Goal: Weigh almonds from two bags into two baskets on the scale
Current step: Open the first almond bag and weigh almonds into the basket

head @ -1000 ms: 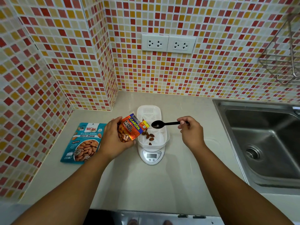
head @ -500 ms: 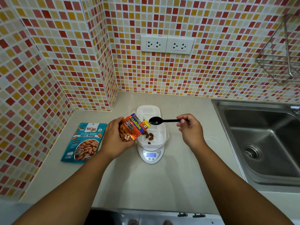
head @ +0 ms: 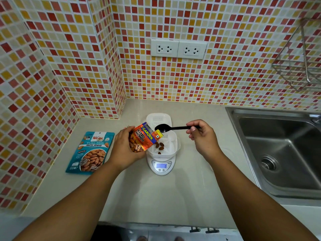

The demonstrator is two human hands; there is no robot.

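Observation:
My left hand (head: 123, 148) grips an orange bag of salted almonds (head: 143, 137), tilted with its mouth over a white basket (head: 171, 145). That basket sits on a small white scale (head: 161, 166) with a lit display, and a few almonds (head: 160, 146) lie in it. A second white basket (head: 158, 120) stands just behind it on the counter. My right hand (head: 202, 136) pinches the handle of a black spoon (head: 173, 127), whose bowl hovers at the bag's mouth. A blue bag of roasted almonds (head: 91, 152) lies flat on the counter at the left.
A steel sink (head: 281, 150) takes up the counter's right side. A wire rack (head: 302, 63) hangs on the tiled wall above it. Two sockets (head: 178, 49) sit on the back wall. Tiled walls close in the left and back.
The spoon's bowl has risen slightly toward the bag's mouth. The scale's display has lit up blue. Both hands stay roughly in place.

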